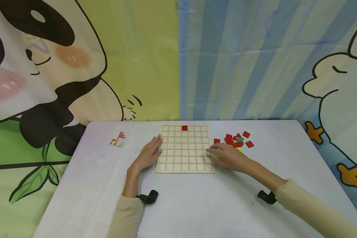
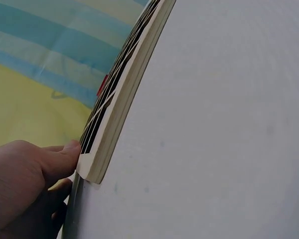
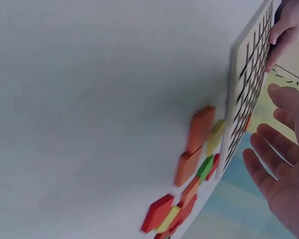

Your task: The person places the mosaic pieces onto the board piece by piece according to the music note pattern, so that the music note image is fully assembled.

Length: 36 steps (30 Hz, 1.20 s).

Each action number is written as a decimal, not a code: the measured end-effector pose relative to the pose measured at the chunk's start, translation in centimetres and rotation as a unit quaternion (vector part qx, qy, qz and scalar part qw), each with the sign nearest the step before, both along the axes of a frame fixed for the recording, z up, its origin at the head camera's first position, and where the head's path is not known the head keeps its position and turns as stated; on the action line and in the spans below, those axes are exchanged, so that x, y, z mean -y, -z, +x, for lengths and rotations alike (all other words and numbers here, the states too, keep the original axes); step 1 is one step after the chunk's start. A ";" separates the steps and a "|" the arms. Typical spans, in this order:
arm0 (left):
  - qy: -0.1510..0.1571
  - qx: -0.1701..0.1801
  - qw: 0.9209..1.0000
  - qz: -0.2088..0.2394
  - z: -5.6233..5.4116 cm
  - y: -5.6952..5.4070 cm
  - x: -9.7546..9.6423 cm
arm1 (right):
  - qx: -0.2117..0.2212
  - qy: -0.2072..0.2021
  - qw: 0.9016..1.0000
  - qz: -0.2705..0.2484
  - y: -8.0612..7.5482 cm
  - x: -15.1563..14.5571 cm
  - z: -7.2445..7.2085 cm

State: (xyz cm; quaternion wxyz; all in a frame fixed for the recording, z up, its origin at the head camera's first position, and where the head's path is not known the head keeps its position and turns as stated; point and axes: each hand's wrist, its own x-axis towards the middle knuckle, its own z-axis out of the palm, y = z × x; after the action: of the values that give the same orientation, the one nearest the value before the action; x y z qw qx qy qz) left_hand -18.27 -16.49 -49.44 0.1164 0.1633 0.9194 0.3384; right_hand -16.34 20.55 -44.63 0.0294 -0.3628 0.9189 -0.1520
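Note:
A pale wooden grid board lies in the middle of the white table. One red square tile sits in its top row. My left hand rests against the board's left edge with its fingers extended; in the left wrist view its thumb is right at the corner of the frame. Over the board's right edge hovers my right hand, palm down. In the right wrist view its fingers are spread and hold nothing. Beside that hand lie loose tiles, including a green piece and a red square.
A small pattern card with a coloured picture on a grid lies left of the board. Orange tiles and yellow ones show near the board's right side. Behind the white table hangs a printed cartoon curtain.

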 end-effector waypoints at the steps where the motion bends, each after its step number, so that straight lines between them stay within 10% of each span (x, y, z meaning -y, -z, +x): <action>1: 0.001 0.001 1.000 -0.001 0.0 0.0 0.0 | -0.003 0.002 1.000 0.001 0.1 -0.6 0.3; 13: 0.002 0.005 1.000 -0.002 0.1 0.2 -0.3 | 0.026 0.056 0.998 0.011 -0.6 -4.3 0.2; 25: -0.001 0.001 1.000 0.002 -0.1 0.0 -0.3 | -0.037 0.048 0.998 0.029 -0.2 -2.2 -4.7; 36: -0.005 0.005 1.000 -0.003 -0.1 0.2 -0.2 | 0.051 0.094 0.992 0.062 0.8 -1.3 -6.3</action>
State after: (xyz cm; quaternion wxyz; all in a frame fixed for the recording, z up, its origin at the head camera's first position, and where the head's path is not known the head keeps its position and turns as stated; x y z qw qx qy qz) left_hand -18.34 -16.26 -49.61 0.1201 0.1568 0.9204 0.3375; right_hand -22.63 21.86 -45.47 0.0839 -0.2645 0.9538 -0.1153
